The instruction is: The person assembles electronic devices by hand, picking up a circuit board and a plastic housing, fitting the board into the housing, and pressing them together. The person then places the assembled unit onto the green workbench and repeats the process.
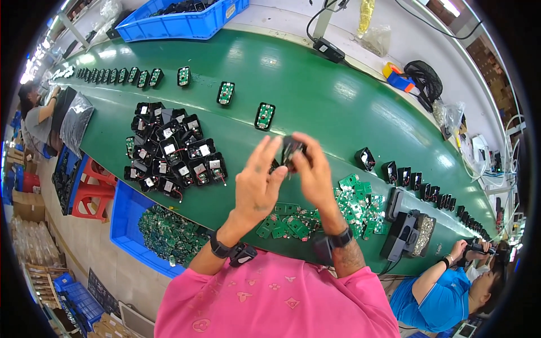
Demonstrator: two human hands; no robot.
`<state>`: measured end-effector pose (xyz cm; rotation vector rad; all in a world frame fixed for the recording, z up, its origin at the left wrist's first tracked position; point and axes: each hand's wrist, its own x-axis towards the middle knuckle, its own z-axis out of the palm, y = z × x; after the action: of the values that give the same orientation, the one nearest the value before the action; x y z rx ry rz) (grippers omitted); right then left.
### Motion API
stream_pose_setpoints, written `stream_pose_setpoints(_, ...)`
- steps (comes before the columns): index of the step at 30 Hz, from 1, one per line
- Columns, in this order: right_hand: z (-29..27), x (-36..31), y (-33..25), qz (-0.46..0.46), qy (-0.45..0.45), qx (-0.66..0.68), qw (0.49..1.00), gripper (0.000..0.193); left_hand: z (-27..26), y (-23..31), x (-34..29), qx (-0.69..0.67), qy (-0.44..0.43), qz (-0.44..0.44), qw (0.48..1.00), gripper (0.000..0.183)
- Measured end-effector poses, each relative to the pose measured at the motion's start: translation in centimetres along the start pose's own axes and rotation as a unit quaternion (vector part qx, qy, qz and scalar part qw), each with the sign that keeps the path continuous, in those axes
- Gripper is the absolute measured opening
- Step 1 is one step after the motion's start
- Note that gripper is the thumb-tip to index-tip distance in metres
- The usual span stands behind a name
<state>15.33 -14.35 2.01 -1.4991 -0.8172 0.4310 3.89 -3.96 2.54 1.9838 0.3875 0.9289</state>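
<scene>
In front of me, both hands are raised over the green bench around a small black plastic case [291, 151], blurred and partly covered by fingers. My right hand [315, 179] grips it from the right, fingers curled over its top. My left hand [256, 185] meets it from the left, thumb against its lower side and fingers fairly straight. Just beyond the hands lies an open black case with a green circuit board [265, 116] inside. To the left sits a heap of black cases with wires and white parts [169, 148]. Loose green circuit boards [360, 204] are piled below and right of my hands.
Cases stand in rows at far left [133, 75] and right [404, 176]. A blue bin of boards [125, 225] is below the bench's near edge; another blue bin [169, 26] stands at the back. A grey-black device [399, 235] lies at right, near a co-worker in blue [431, 301].
</scene>
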Motion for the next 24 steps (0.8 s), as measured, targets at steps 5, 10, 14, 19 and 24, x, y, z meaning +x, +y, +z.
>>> stream_pose_setpoints(5,-3.3,6.6,8.1,0.171,0.088,-0.106,0.976,0.035,-0.9,-2.9,-1.2,0.215,-0.097,-0.13,0.963,0.079)
stream_pose_setpoints(10,-1.9,8.8,9.0,0.151,0.093,-0.327,0.928,0.04,0.4,-4.5,-0.9,0.274,-0.163,-0.198,0.927,0.088)
stream_pose_setpoints(14,-1.8,6.3,7.4,-0.039,0.204,-0.445,0.871,0.04,0.7,-6.4,-0.8,0.214,-0.147,-0.149,0.954,0.086)
stream_pose_setpoints(19,-2.6,-2.6,2.0,-0.007,-0.273,-0.39,0.88,0.034,-0.1,-8.2,-1.5,-0.035,-0.067,-0.158,0.985,0.072)
stream_pose_setpoints(24,-2.5,-5.3,2.3,0.016,-0.237,-0.34,0.91,0.025,-1.0,-5.0,-0.9,-0.46,-0.057,-0.392,0.795,0.063)
